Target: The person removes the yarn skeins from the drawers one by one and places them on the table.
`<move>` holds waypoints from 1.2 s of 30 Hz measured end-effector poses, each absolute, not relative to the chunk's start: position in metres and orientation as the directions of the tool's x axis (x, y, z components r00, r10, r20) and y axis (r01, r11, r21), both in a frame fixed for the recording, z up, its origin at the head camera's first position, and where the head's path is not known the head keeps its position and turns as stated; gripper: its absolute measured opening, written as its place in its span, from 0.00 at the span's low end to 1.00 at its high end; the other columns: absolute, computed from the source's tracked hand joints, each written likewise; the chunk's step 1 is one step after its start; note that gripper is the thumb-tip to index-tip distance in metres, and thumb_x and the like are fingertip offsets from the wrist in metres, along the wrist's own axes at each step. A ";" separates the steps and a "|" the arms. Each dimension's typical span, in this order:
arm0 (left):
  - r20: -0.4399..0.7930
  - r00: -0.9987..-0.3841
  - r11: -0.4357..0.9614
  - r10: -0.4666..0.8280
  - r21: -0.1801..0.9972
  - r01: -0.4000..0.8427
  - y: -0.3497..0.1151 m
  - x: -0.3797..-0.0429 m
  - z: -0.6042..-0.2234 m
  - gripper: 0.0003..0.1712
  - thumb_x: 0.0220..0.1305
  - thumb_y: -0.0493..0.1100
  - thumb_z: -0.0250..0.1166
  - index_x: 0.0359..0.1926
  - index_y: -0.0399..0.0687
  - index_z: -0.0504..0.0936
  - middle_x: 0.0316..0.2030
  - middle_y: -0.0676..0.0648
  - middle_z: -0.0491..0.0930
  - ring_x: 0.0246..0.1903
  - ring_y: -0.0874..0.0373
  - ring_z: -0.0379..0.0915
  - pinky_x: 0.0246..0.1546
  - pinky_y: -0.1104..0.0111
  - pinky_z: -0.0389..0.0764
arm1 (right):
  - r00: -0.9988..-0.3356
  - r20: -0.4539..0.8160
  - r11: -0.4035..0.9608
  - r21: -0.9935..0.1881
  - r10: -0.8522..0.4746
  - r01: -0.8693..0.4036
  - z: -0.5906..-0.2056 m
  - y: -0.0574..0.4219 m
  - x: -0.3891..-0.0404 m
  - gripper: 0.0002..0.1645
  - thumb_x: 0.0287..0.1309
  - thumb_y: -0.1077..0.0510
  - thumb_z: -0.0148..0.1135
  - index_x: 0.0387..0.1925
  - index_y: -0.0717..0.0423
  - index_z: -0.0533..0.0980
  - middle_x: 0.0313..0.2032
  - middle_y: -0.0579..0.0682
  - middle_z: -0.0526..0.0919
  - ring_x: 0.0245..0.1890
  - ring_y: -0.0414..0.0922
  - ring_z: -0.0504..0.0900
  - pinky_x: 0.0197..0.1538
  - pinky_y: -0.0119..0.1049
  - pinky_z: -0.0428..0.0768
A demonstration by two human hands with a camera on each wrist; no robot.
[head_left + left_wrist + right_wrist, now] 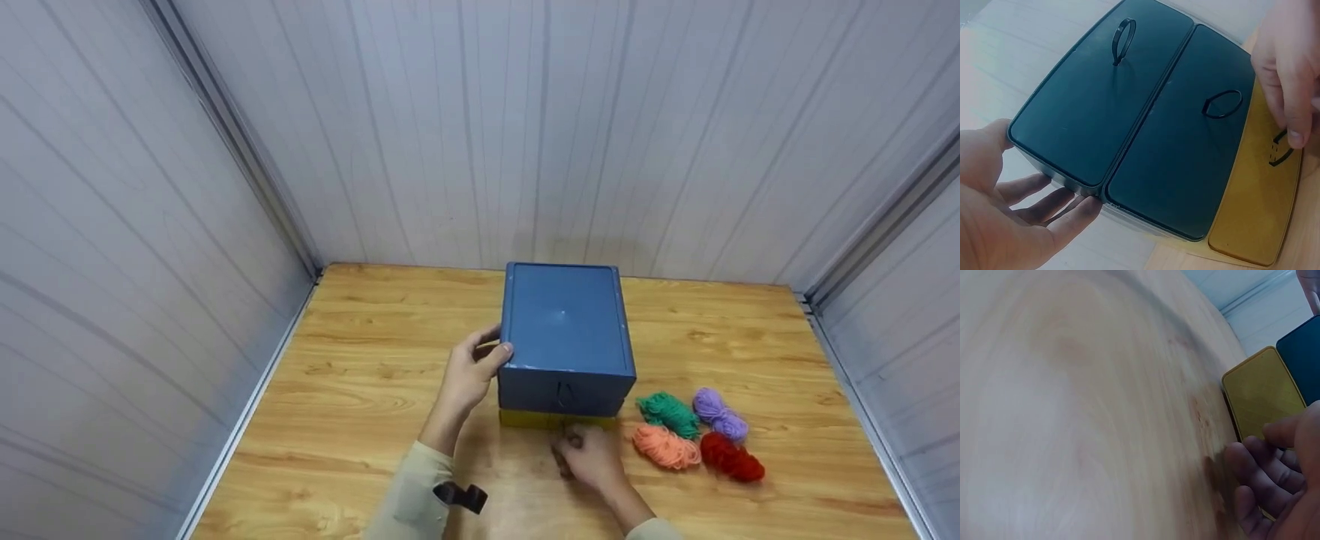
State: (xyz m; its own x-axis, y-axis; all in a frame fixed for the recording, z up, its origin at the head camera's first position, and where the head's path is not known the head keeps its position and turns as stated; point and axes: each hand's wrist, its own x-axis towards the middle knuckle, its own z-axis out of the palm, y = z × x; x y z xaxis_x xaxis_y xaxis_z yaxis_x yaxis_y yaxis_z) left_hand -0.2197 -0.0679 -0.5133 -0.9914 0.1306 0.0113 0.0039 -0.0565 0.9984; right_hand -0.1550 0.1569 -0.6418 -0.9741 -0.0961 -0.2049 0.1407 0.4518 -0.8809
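Observation:
A blue drawer box (568,319) stands on the wooden table; the left wrist view shows two dark blue drawer fronts (1154,129) above a yellow drawer (1255,185). Each front carries a black loop handle (1124,42). My left hand (470,375) rests on the box's left side, thumb at the upper edge and fingers spread along the side wall. Low at the front, my right hand (592,456) has its fingers curled at the yellow drawer's black loop (1279,152) and holds it. The yellow drawer looks closed. Part of that loop is hidden by the fingers.
Several yarn bundles lie right of the box: green (670,415), purple (720,415), peach (666,447) and red (732,458). Pale panel walls (480,135) enclose the table (360,375) at the back and both sides.

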 end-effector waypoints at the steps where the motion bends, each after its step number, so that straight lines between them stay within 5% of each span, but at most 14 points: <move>1: 0.013 -0.991 -0.055 0.131 0.998 0.006 -0.068 -0.220 -0.513 0.30 0.71 0.42 0.66 0.69 0.35 0.73 0.65 0.35 0.75 0.61 0.43 0.75 0.57 0.58 0.82 | -0.977 -0.193 0.459 -0.879 -0.096 0.128 -0.642 0.157 -0.154 0.15 0.69 0.57 0.62 0.27 0.61 0.80 0.20 0.51 0.83 0.19 0.44 0.82 0.24 0.35 0.78; 12: 0.013 -0.992 -0.066 0.128 0.998 0.005 -0.067 -0.220 -0.512 0.29 0.71 0.41 0.65 0.69 0.35 0.73 0.65 0.35 0.75 0.60 0.45 0.76 0.57 0.59 0.82 | -0.984 -0.122 0.504 -0.863 -0.132 0.039 -0.643 0.162 -0.142 0.19 0.67 0.51 0.67 0.21 0.56 0.82 0.16 0.46 0.81 0.15 0.39 0.77 0.21 0.31 0.71; 36: -0.001 -0.993 -0.058 0.122 0.998 -0.009 -0.068 -0.221 -0.514 0.29 0.71 0.40 0.66 0.69 0.36 0.73 0.64 0.35 0.76 0.61 0.45 0.76 0.55 0.60 0.83 | -0.938 -0.221 0.390 -0.915 -0.266 0.104 -0.638 0.172 -0.107 0.15 0.67 0.54 0.67 0.27 0.60 0.85 0.21 0.57 0.86 0.19 0.46 0.83 0.25 0.33 0.79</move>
State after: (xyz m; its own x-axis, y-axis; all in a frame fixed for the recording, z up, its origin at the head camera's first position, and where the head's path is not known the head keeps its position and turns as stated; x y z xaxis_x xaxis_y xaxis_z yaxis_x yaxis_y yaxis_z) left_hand -0.2214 -0.0682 -0.5142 -0.9926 0.1215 -0.0014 -0.0085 -0.0579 0.9983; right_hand -0.1068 0.1716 -0.6381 -0.9382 -0.2664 -0.2209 0.1044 0.3905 -0.9147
